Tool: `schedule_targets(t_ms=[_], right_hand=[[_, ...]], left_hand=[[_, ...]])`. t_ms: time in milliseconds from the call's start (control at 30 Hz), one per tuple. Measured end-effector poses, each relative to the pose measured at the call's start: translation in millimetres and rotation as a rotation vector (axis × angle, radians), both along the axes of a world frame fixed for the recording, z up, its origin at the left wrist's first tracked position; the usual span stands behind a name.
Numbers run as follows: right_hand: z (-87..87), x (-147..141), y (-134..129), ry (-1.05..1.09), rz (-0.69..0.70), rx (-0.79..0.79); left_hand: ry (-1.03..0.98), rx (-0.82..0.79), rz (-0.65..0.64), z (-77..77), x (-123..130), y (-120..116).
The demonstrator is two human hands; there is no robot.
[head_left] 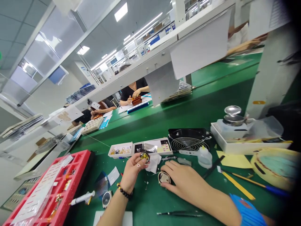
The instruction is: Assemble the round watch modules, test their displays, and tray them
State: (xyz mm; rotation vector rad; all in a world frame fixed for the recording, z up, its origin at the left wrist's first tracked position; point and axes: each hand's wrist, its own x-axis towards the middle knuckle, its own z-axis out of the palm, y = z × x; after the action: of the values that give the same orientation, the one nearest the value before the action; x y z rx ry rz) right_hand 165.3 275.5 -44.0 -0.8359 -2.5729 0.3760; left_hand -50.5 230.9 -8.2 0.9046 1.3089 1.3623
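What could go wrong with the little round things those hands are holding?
The left hand pinches a small round part by its edge, so it might slip and drop onto the green table. Tiny white bits lie between the hands and could perhaps stick to it. The right hand, fingers around a pale-rimmed round piece, is near a small bottle, which a bump might tip.

A black fan lies beside a white tray.

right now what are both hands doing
Left hand: closed, holding a small round part up off the mat.
Right hand: fingers around a round cased piece; whether it grips or just touches, cannot be told.
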Motion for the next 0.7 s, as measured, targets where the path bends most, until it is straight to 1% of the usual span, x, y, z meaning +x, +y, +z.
schedule_targets(t_ms=[167,233,400,533,600,700], right_hand=[[4.3,0,-4,0.095,0.086,-0.168],[5.4,0,-4,0.152,0.099,-0.235],[12.5,3,4,0.345,0.053,-0.458],[20.8,3,12,0.389,-0.010,-0.562],[20.8,0,15,0.424,-0.019,-0.630],[14.7,-5,18,0.517,-0.004,-0.859]], left_hand=[[0.020,0.012,0.004,-1.1,2,0],[0.055,0.022,-0.006,-1.9,2,1],[0.153,0.060,-0.036,-4.9,0,2],[0.199,0.080,-0.066,-5.2,0,1],[0.214,0.073,-0.069,-4.7,1,-1],[0.173,0.018,-0.085,-4.6,3,-4]])
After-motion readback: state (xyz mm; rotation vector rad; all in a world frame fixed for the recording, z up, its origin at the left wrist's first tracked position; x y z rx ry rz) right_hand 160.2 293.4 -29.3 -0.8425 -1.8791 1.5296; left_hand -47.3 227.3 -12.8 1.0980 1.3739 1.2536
